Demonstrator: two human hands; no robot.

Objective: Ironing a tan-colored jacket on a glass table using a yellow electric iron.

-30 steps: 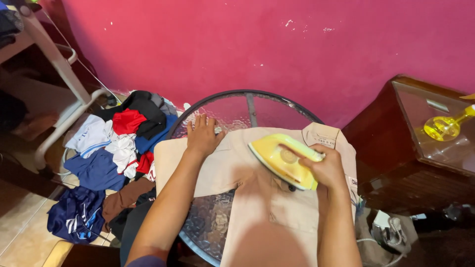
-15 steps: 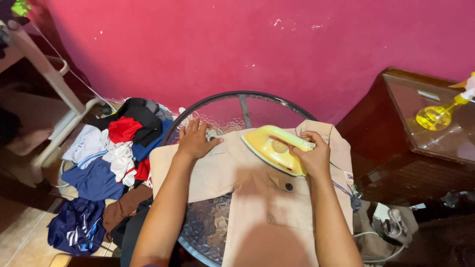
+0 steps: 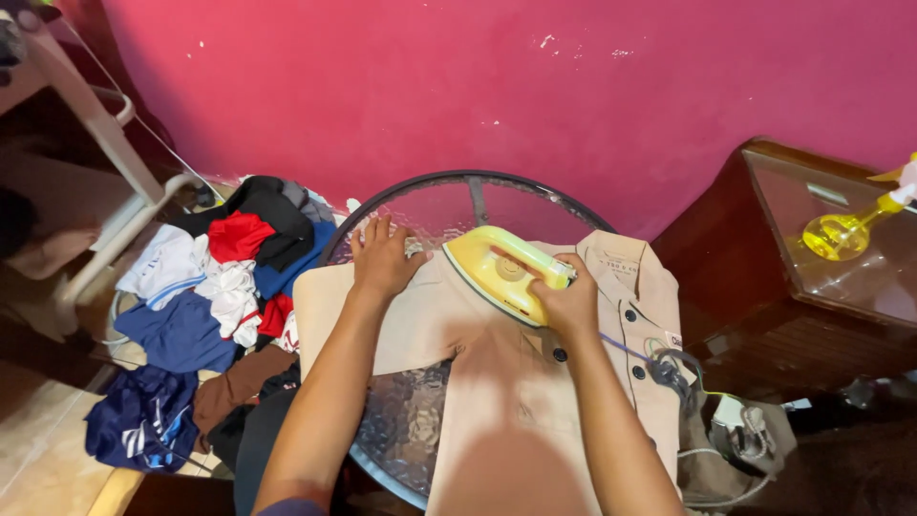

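Right hand (image 3: 565, 304) clamped on yellow iron (image 3: 501, 269) atop beige shirt (image 3: 516, 382); left hand (image 3: 384, 260) flat, fingers spread, pressing shirt on round glass table (image 3: 449, 196).

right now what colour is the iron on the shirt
Pale yellow plastic iron with a darker yellow base edge, held by the right hand; seen best in the head view.

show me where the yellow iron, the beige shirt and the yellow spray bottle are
yellow iron (image 3: 497, 272), head view, on its top shell.
beige shirt (image 3: 506, 401), head view, on the flat front panel.
yellow spray bottle (image 3: 839, 234), head view, on its round body.
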